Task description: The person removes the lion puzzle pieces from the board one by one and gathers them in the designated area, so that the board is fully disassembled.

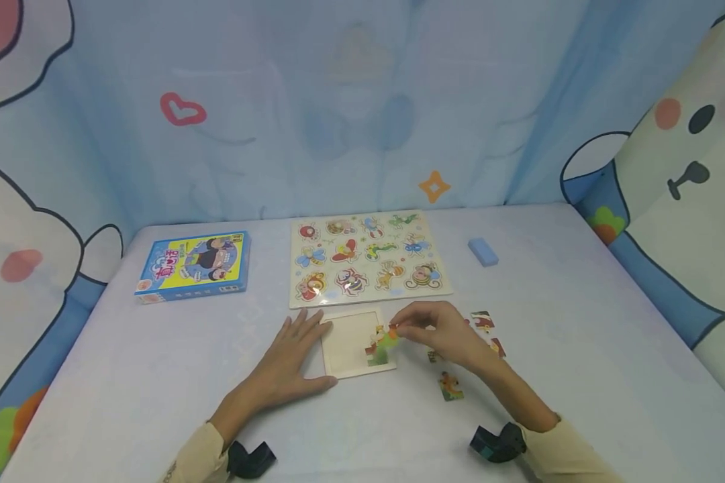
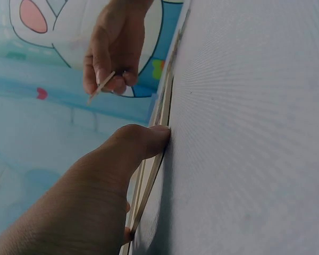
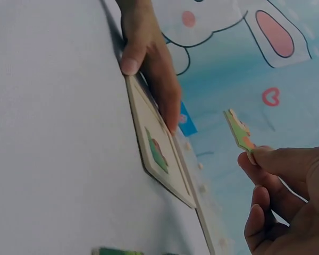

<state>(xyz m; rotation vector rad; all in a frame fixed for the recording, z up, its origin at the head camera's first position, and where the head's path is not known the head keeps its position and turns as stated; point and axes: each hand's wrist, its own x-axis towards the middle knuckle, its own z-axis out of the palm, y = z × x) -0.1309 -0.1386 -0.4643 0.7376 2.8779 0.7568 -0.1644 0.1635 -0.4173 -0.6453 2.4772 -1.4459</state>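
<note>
My left hand (image 1: 293,355) rests at the left side of a shallow wooden puzzle tray (image 1: 346,349), thumb on its near edge and fingers extended along its far-left edge. One jigsaw piece (image 3: 157,151), green and brown, lies at the tray's right side. Above that side, my right hand (image 1: 444,332) pinches another jigsaw piece (image 3: 236,130), green and orange, between thumb and forefinger. It is raised clear of the tray. Loose jigsaw pieces (image 1: 450,387) lie on the table around the right hand, which partly hides some of them.
Behind the tray lies a larger insect-picture puzzle board (image 1: 371,258). A blue and yellow box (image 1: 193,266) stands back left, and a small blue block (image 1: 483,252) back right. The white tablecloth (image 1: 580,322) ends at a printed curtain (image 1: 350,134).
</note>
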